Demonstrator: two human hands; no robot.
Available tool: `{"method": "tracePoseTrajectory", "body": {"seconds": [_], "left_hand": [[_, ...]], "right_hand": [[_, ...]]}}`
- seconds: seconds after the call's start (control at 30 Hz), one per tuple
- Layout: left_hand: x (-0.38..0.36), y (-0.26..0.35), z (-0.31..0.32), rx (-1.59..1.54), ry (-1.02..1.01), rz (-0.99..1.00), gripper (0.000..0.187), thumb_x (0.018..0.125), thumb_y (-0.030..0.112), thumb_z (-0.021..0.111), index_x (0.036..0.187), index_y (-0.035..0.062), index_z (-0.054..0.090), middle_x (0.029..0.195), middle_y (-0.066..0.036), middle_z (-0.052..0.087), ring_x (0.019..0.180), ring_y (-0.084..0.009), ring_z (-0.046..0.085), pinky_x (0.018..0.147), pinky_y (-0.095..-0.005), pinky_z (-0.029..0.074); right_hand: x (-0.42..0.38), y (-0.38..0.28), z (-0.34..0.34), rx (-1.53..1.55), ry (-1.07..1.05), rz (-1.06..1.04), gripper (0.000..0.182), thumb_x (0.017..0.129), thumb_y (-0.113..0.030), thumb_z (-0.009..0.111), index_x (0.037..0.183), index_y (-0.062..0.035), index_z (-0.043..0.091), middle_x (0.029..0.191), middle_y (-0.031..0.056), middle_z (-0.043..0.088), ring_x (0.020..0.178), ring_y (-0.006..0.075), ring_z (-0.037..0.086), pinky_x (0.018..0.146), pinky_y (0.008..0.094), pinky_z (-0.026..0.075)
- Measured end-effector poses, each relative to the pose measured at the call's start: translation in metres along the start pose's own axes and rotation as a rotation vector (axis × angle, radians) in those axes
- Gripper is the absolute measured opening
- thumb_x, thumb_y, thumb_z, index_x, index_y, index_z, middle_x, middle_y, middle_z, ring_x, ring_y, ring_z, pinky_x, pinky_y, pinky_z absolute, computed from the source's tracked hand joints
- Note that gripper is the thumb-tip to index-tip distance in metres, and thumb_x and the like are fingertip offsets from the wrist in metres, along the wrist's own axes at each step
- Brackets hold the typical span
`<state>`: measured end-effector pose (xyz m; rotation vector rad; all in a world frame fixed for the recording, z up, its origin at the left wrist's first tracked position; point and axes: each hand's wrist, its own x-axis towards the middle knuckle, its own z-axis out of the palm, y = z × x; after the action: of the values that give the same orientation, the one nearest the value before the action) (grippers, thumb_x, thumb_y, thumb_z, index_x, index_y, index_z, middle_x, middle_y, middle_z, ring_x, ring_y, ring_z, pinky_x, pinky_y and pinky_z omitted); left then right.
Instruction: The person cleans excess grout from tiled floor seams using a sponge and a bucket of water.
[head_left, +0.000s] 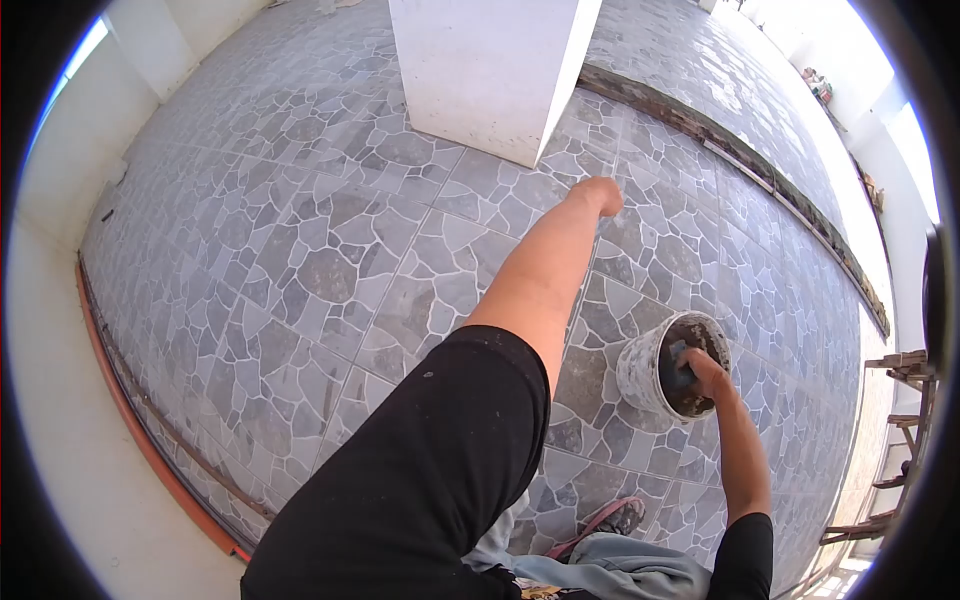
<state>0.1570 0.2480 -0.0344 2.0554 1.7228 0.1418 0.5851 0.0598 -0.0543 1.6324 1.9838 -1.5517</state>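
Observation:
My left hand (598,195) is stretched far forward, low over the stone-patterned tile floor (330,275), near the foot of a white pillar. Its fingers are curled closed, and anything inside them is hidden. On the right, my right hand (708,374) reaches into a white bucket (641,378) smeared with grey. The fingers grip a soft-looking blue-grey piece (682,360), a sponge or cloth. Inside, the bucket is coated with dark grey-brown muck.
The white pillar (480,70) rises ahead. A long dirty timber beam (720,140) crosses the floor from the pillar toward the right. My shoe (620,517) is just below the bucket. Wooden pieces (905,420) stand at the far right; an orange strip (135,440) edges the left wall.

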Motion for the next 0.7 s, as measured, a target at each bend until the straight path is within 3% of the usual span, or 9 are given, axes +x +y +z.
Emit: {"method": "tracePoseTrajectory", "body": {"seconds": [0.03, 0.07, 0.2, 0.3, 0.37, 0.43, 0.5, 0.53, 0.7], "left_hand": [[-0.001, -0.001, -0.002, -0.007, 0.003, -0.009, 0.039, 0.089, 0.015, 0.054, 0.122, 0.0043, 0.071, 0.132, -0.02, 0.066, 0.124, -0.0356, 0.063, 0.104, -0.0444, 0.05], [-0.002, 0.003, -0.005, -0.04, 0.026, -0.021, 0.039, 0.09, 0.017, 0.053, 0.123, 0.0053, 0.072, 0.133, -0.019, 0.066, 0.125, -0.0351, 0.062, 0.104, -0.0442, 0.05], [-0.039, 0.029, -0.023, -0.138, 0.042, -0.078, 0.038, 0.093, 0.021, 0.053, 0.124, 0.0074, 0.071, 0.134, -0.017, 0.066, 0.127, -0.0337, 0.061, 0.105, -0.0441, 0.049], [-0.047, 0.04, -0.021, -0.054, -0.021, -0.097, 0.039, 0.092, 0.023, 0.055, 0.122, 0.0059, 0.072, 0.131, -0.018, 0.067, 0.124, -0.0344, 0.063, 0.103, -0.0439, 0.051], [0.019, 0.014, 0.016, 0.11, -0.063, 0.147, 0.036, 0.089, 0.021, 0.055, 0.113, 0.0041, 0.074, 0.123, -0.02, 0.07, 0.115, -0.0352, 0.067, 0.097, -0.0451, 0.053], [-0.002, 0.031, 0.005, 0.059, -0.045, 0.189, 0.034, 0.087, 0.017, 0.053, 0.11, 0.0056, 0.076, 0.118, -0.019, 0.071, 0.111, -0.035, 0.068, 0.093, -0.0435, 0.054], [-0.011, 0.05, -0.003, 0.01, -0.036, 0.223, 0.033, 0.086, 0.012, 0.052, 0.107, 0.0071, 0.077, 0.114, -0.018, 0.073, 0.106, -0.0349, 0.07, 0.09, -0.042, 0.056], [-0.019, 0.059, -0.01, -0.004, -0.032, 0.242, 0.034, 0.085, 0.01, 0.051, 0.105, 0.0078, 0.078, 0.112, -0.017, 0.074, 0.103, -0.0348, 0.07, 0.088, -0.0412, 0.056], [-0.026, 0.109, -0.003, 0.031, 0.09, 0.5, 0.048, 0.079, 0.006, 0.048, 0.119, 0.0099, 0.075, 0.123, -0.022, 0.069, 0.119, -0.0361, 0.064, 0.107, -0.038, 0.045]], "right_hand": [[-0.022, -0.021, -0.005, 0.304, -0.059, 0.004, 0.047, 0.086, -0.038, 0.065, 0.12, -0.0056, 0.068, 0.119, 0.0128, 0.071, 0.112, 0.0325, 0.065, 0.099, 0.0456, 0.05], [-0.034, -0.03, -0.009, 0.923, -0.124, 0.138, 0.05, 0.089, -0.046, 0.067, 0.123, -0.0098, 0.067, 0.122, 0.0086, 0.071, 0.116, 0.0287, 0.064, 0.105, 0.0464, 0.047], [-0.068, -0.091, 0.008, 0.977, 0.108, 0.133, 0.057, 0.093, -0.055, 0.064, 0.125, -0.009, 0.066, 0.121, 0.0072, 0.07, 0.114, 0.0287, 0.065, 0.104, 0.0497, 0.047], [-0.062, -0.083, 0.02, 0.418, 0.473, 0.087, 0.063, 0.088, -0.056, 0.072, 0.126, -0.0063, 0.065, 0.115, 0.0059, 0.07, 0.102, 0.0238, 0.066, 0.081, 0.0496, 0.055], [-0.092, -0.127, 0.027, 0.365, 0.561, 0.202, 0.048, 0.083, -0.037, 0.078, 0.117, -0.0033, 0.07, 0.102, 0.0093, 0.07, 0.092, 0.0228, 0.065, 0.078, 0.0419, 0.053], [-0.07, -0.086, 0.02, 0.244, 0.562, -0.037, 0.041, 0.081, -0.028, 0.077, 0.11, 0.0001, 0.071, 0.096, 0.0108, 0.071, 0.089, 0.0215, 0.066, 0.076, 0.0399, 0.053], [-0.023, -0.036, 0.014, -0.007, 0.678, -0.39, 0.034, 0.08, -0.015, 0.068, 0.112, -0.0022, 0.07, 0.097, 0.0213, 0.073, 0.086, 0.0313, 0.069, 0.078, 0.0407, 0.053], [-0.044, -0.063, 0.016, 0.032, 0.633, -0.28, 0.034, 0.08, -0.012, 0.063, 0.112, -0.0022, 0.07, 0.099, 0.0251, 0.072, 0.091, 0.0405, 0.07, 0.083, 0.0448, 0.055], [-0.071, -0.103, 0.03, -0.185, 0.619, 0.038, 0.03, 0.084, -0.015, 0.057, 0.103, 0.0035, 0.071, 0.105, 0.0303, 0.071, 0.103, 0.0439, 0.069, 0.088, 0.0502, 0.056]]}}
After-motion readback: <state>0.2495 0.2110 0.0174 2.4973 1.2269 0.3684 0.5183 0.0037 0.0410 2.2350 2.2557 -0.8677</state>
